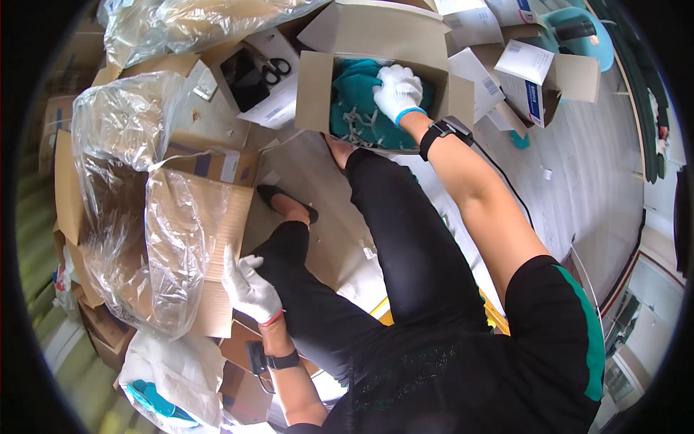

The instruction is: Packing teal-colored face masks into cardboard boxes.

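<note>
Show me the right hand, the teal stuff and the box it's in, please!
Right hand [400, 92]: head view, back of the glove.
Teal stuff [354, 88]: head view, part left of the hand.
Box [314, 91]: head view, left flap.

Two white gloves are in view: the right glove at upper centre, the left glove left of centre. Two black wrist straps. Two trouser legs. One carton at upper centre holds several teal pieces, too overlapped to count. One pair of scissors and one flat black thing, upper left. One light-blue basin, upper right. One white bag, lower left. The white boxes at upper right number several, partly hidden.
</note>
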Tool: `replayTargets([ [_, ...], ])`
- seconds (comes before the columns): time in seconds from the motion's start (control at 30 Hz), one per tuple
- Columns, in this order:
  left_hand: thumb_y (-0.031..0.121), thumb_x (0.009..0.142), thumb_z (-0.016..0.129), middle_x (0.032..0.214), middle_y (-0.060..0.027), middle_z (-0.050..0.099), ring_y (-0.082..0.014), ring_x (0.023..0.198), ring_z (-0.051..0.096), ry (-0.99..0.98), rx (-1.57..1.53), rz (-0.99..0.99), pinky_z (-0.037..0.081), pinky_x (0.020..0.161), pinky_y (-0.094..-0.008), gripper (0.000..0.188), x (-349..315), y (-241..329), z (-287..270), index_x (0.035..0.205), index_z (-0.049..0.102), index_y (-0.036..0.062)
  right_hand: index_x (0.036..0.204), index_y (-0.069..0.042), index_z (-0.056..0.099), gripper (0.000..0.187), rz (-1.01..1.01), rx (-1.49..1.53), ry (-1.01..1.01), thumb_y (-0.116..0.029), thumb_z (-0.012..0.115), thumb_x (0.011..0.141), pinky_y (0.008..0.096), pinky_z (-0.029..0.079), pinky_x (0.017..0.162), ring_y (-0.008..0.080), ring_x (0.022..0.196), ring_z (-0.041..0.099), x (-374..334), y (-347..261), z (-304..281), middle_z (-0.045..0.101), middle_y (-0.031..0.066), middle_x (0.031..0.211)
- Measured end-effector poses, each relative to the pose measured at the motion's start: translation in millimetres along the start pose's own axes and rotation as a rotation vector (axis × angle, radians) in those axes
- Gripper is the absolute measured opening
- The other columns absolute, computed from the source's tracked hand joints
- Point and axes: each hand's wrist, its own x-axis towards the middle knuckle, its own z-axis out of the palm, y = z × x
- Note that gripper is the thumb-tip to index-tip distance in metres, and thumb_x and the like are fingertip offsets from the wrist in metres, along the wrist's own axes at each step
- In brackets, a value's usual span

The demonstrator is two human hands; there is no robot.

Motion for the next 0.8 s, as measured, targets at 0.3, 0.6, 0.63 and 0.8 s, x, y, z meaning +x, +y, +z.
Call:
replayTargets([
  [0.3, 0.004, 0.083, 0.067, 0.084, -0.0069, 0.069, -0.0221, 0.077, 0.064, 0.044, 0.05, 0.027, 0.05, 0.075, -0.0339, 0.04, 16.5, 0.3, 9.6, 0.122, 0.059, 0.0028, 0.104, -0.017, 0.069, 0.03, -0.144, 0.08, -0.125, -0.03, 0.067, 0.076, 0.041, 0.05, 0.087, 0.0309, 0.1, 0.063, -3.0, 10.6, -13.6, 0.066, 0.0129, 0.106],
  [0.6, 0.001, 0.08, 0.064, 0.088, -0.005, 0.07, -0.0257, 0.081, 0.063, 0.082, 0.211, 0.116, 0.047, 0.078, -0.0383, 0.044, 6.3, -15.0, 3.1, 0.123, 0.059, 0.0066, 0.113, 0.0, 0.065, 0.041, 0.186, 1.269, 0.078, -0.021, 0.077, 0.08, 0.0291, 0.047, 0.081, 0.015, 0.088, 0.062, -22.6, 39.8, -76.8, 0.069, 0.0049, 0.098],
  [0.63, 0.002, 0.08, 0.065, 0.093, -0.0083, 0.069, -0.0272, 0.087, 0.063, 0.047, 0.189, 0.114, 0.047, 0.082, -0.0393, 0.044, 5.3, -13.7, 4.1, 0.123, 0.059, 0.0056, 0.112, -0.002, 0.065, 0.039, 0.215, 1.334, 0.125, -0.022, 0.077, 0.08, 0.028, 0.047, 0.08, 0.014, 0.089, 0.061, -20.3, 46.6, -87.2, 0.068, 0.0046, 0.097],
  [0.8, 0.014, 0.074, 0.075, 0.112, -0.0155, 0.065, -0.031, 0.105, 0.06, 0.083, -0.01, 0.147, 0.045, 0.096, -0.0381, 0.048, 9.6, 58.8, 3.2, 0.118, 0.062, 0.0022, 0.1, -0.003, 0.07, 0.024, 0.058, 1.588, 0.037, -0.017, 0.075, 0.081, 0.0242, 0.049, 0.074, 0.01, 0.081, 0.061, -43.4, 38.4, -148.8, 0.068, 0.0012, 0.09],
])
